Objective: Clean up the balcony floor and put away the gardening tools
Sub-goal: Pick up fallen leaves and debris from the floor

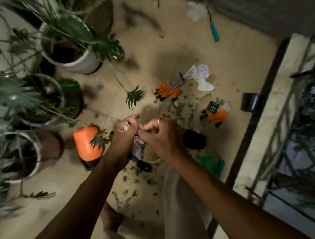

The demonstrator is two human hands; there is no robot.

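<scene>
Paper wad point(138, 150) in curled fingers, left hand point(125, 135), right hand point(161, 138); open floor point(147, 50) ahead.

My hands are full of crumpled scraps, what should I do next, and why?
Probably stuff the crumpled wad into the white plastic bag beside the orange gloves: left hand and right hand both grip it, and leaf clippings litter the floor.

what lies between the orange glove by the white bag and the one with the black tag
Scattered green leaf clippings lie on the tiles between the bag-side glove and the tagged glove, in the head view.
</scene>
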